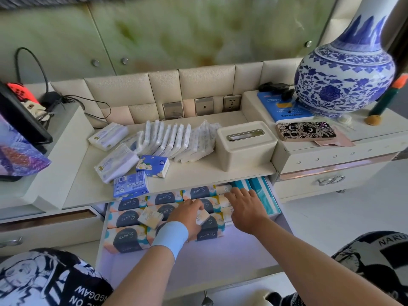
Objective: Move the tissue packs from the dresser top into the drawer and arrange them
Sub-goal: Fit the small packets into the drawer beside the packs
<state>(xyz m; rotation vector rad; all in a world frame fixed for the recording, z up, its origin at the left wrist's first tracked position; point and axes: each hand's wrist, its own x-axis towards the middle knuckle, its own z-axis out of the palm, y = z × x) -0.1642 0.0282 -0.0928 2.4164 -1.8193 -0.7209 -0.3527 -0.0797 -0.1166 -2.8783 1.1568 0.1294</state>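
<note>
Drawer [198, 257] is pulled open under the worktop [198, 171]. Rows of dark-label tissue packs [127, 238] lie flat in it, with teal packs [262, 193] standing along its right wall. The front of the drawer floor is bare.

Left hand [187, 214], blue wristband [171, 236] on the wrist, is down in the drawer. Its fingers are curled on a small cream pack [204, 215], held just over the dark-label rows. A second small cream pack [150, 217] lies tilted on those rows, just left of that hand.

Right hand [247, 209] has its fingers spread apart and fairly straight. The fingertips touch the pale packs at the drawer's back right, beside the teal ones; it grips nothing.

Still on the worktop:
- a leaning row of white packs [172, 140]
- two larger white packs [116, 163]
- two small blue packs [152, 165], one at the front edge
- a cream tissue box [245, 144]

A phone [305, 131] and a blue-white vase [344, 78] sit on the raised right section.
</note>
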